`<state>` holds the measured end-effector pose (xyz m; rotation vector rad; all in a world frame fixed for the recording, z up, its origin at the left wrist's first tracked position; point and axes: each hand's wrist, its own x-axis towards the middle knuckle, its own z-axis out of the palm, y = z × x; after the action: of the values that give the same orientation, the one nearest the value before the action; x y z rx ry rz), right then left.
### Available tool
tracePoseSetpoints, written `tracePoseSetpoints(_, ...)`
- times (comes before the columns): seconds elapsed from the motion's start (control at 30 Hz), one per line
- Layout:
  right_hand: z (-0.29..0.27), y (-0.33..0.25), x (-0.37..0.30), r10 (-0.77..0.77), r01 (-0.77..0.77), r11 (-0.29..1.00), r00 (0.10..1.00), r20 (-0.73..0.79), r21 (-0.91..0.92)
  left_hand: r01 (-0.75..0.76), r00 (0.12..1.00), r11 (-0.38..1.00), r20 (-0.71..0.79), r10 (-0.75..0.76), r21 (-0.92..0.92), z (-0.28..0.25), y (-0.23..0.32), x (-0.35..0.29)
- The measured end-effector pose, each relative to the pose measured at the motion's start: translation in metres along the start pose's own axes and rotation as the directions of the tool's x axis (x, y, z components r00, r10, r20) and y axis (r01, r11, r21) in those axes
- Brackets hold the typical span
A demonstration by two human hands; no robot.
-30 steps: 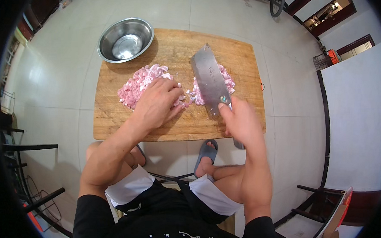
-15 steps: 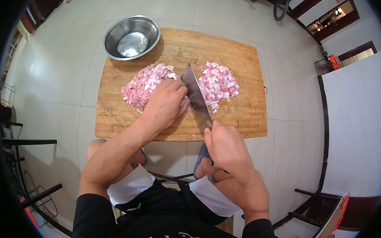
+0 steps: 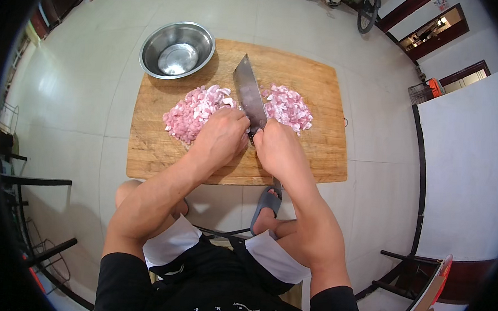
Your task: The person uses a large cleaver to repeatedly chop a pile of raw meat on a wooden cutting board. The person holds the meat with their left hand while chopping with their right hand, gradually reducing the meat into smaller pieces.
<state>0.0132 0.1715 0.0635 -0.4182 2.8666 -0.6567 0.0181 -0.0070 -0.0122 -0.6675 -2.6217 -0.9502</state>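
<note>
My right hand [image 3: 277, 147] grips the handle of a wide cleaver [image 3: 247, 89], whose blade slants across the middle of a wooden cutting board [image 3: 307, 164]. Close against the blade's left side, my left hand [image 3: 221, 135] has its fingers curled down on a piece of raw meat, mostly hidden under them. To the left of that hand lies a heap of pink, diced raw meat [image 3: 186, 118], with paler pieces toward the blade. Another pile of chopped meat [image 3: 290, 107], pink and white, sits right of the cleaver.
A steel bowl [image 3: 148, 51] stands at the board's far left corner, with no food visible inside. My legs and a grey slipper [image 3: 266, 203] are below the near edge. Black-framed furniture [image 3: 42, 181] stands at left, and a white panel [image 3: 465, 176] at right.
The cleaver and my right hand have moved away from me and slightly left, bringing that hand close to my left one. My left hand stays on the meat, shifted slightly.
</note>
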Motion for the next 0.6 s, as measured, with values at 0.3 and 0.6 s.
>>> tracePoseSetpoints(0.3, -0.016, -0.008, -0.040, 0.057, -0.050, 0.997, 0.990, 0.125, -0.054, 0.044, 0.998, 0.999, -0.055, -0.042, 0.026, 0.006, -0.005, 0.000)
tracePoseSetpoints(0.6, -0.012, 0.040, -0.025, 0.154, -0.188, 0.960, 0.973, 0.173, 0.207, 0.083, 0.986, 0.981, -0.160, -0.054, 0.177, -0.005, 0.005, 0.000)
